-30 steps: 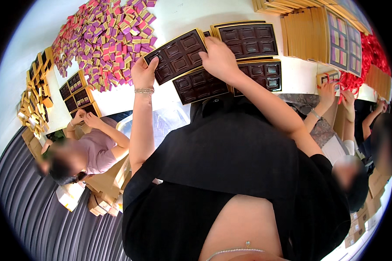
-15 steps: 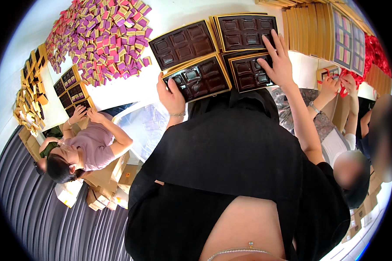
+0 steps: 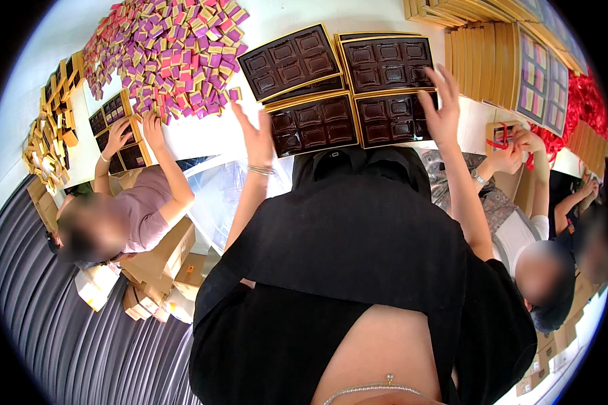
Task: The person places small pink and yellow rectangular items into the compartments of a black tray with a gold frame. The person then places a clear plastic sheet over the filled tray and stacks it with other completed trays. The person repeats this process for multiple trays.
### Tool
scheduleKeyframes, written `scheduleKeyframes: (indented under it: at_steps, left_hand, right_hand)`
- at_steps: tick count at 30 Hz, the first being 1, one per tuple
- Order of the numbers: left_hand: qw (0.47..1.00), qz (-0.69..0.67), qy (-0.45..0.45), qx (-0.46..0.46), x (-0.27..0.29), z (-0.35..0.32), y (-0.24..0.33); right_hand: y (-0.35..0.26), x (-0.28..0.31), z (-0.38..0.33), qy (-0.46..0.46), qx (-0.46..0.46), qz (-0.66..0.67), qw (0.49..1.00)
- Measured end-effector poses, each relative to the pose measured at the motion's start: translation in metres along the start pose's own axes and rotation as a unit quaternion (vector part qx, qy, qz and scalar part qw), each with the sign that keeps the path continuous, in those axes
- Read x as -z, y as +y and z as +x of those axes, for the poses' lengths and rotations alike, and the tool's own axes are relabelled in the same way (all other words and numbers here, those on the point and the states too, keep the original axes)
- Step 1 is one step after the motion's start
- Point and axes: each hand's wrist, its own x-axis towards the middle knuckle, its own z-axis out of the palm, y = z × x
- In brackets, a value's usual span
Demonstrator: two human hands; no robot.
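Gold-edged boxes with dark brown moulded trays stand in stacks in front of me, their compartments holding nothing. The far left box (image 3: 290,62) sits askew over another, and the far right box (image 3: 387,62) also lies on a stack. Closer to me, the near left box (image 3: 314,123) and near right box (image 3: 393,118) lie almost side by side. My left hand (image 3: 255,140) is open, fingers apart, just left of the near left box. My right hand (image 3: 443,113) is open too, its fingers spread at the right edge of the right-hand boxes.
A heap of small purple, pink and gold wrapped pieces (image 3: 182,57) covers the table's far left. Upright gold boxes (image 3: 479,64) are packed at the right, beside red ribbon (image 3: 577,108). Co-workers sit on both sides; the left one handles a partly filled box (image 3: 132,156).
The near boxes have been straightened and drawn closer together. My left hand has come off the near left box and opened. My right hand has shifted right, toward the stacks' edge.
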Motion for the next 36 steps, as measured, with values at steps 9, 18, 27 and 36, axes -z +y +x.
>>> scheduleKeyframes:
  at_steps: [9,18,27,36]
  left_hand:
    - [0.934,-0.053,-0.352,0.029,0.002,0.149,0.008]
    - [0.869,-0.407,-0.218,0.179,0.003,0.097,-0.057]
    - [0.908,-0.346,-0.135,0.193,0.006,0.068,-0.044]
    - [0.791,-0.51,-0.185,0.282,-0.016,0.056,-0.051]
  right_hand:
    - [0.058,-0.001,0.014,-0.061,-0.347,0.558,0.751]
    - [0.057,-0.009,0.021,-0.114,-0.346,0.576,0.732]
    - [0.073,-0.028,0.021,-0.117,-0.427,0.636,0.632]
    - [0.084,-0.026,0.027,-0.161,-0.489,0.615,0.597]
